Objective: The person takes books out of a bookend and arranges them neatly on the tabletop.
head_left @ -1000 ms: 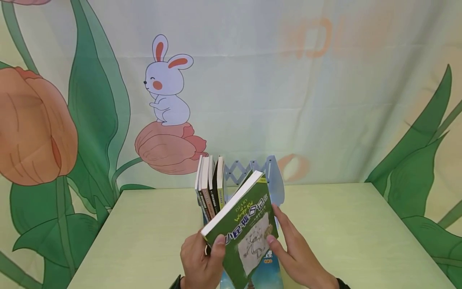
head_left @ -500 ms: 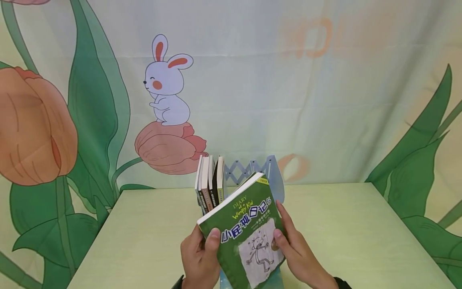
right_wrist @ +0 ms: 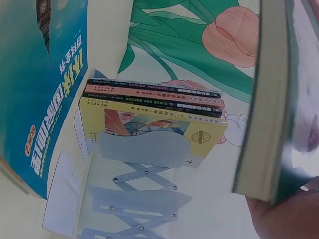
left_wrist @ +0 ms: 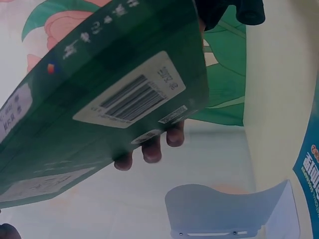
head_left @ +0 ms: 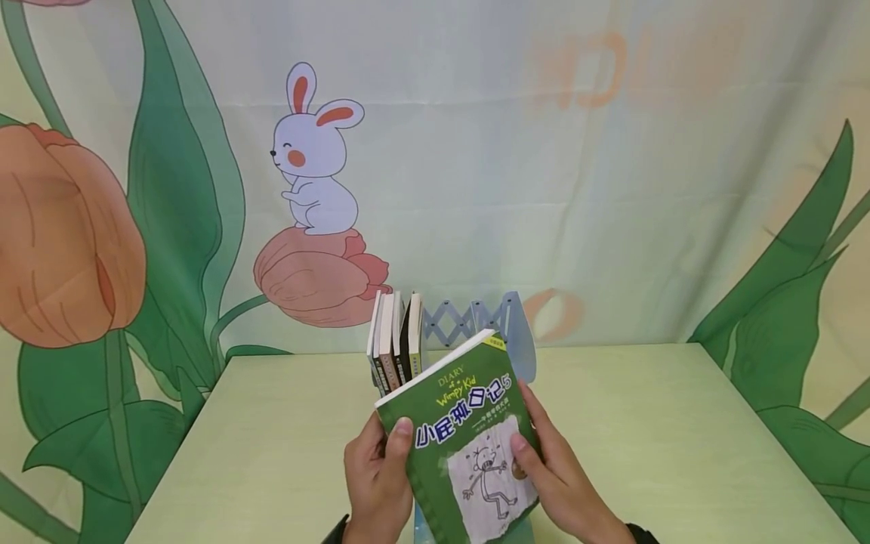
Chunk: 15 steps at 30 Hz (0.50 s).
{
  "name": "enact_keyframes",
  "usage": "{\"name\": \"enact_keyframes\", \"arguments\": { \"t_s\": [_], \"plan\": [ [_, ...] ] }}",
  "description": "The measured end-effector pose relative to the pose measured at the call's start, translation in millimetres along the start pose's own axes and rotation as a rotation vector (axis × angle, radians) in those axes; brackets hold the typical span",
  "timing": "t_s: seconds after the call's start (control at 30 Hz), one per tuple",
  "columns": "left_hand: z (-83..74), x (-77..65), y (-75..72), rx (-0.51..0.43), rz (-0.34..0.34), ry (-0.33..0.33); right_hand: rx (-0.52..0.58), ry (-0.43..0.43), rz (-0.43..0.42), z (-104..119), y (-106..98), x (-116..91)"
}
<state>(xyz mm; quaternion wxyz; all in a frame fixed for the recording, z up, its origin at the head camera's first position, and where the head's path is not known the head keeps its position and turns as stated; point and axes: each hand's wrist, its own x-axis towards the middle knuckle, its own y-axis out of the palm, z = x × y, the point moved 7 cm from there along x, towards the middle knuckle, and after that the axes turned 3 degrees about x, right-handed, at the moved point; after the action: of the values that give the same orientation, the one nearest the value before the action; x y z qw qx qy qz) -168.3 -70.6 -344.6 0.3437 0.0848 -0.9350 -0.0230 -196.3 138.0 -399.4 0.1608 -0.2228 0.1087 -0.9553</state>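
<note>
A green paperback book (head_left: 462, 438), "Diary of a Wimpy Kid" 5, is held tilted with its front cover facing up. My left hand (head_left: 378, 476) grips its left edge, thumb on the cover. My right hand (head_left: 567, 480) grips the right edge with the thumb on the cover too. In the left wrist view, the back cover (left_wrist: 129, 94) with a barcode shows, and several fingertips (left_wrist: 152, 151) lie along its edge. The right wrist view catches the page edges (right_wrist: 263, 99) up close, with part of a hand (right_wrist: 286, 219) below.
Behind the held book stands a pale blue expandable bookend (head_left: 519, 340). Several upright books (head_left: 394, 340) fill its left section; a yellow one (right_wrist: 199, 137) is outermost. A blue book (right_wrist: 50, 99) lies on the table (head_left: 680, 453), mostly covered in the head view.
The green book has turned so that its front cover faces up more fully, and its top edge sits slightly lower. Both hands have kept their hold and shifted only a little.
</note>
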Motion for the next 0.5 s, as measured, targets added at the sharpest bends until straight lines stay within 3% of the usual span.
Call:
{"name": "enact_keyframes", "arguments": {
  "t_s": [0.17, 0.5],
  "plan": [
    [3.5, -1.4, 3.3, 0.004, 0.026, -0.017, 0.021, 0.026, -0.020, -0.1, 0.7, -0.9],
    [7.3, -1.0, 7.1, -0.021, 0.068, -0.021, 0.011, -0.002, -0.078, 1.0, -1.8, -4.7]
  ]
}}
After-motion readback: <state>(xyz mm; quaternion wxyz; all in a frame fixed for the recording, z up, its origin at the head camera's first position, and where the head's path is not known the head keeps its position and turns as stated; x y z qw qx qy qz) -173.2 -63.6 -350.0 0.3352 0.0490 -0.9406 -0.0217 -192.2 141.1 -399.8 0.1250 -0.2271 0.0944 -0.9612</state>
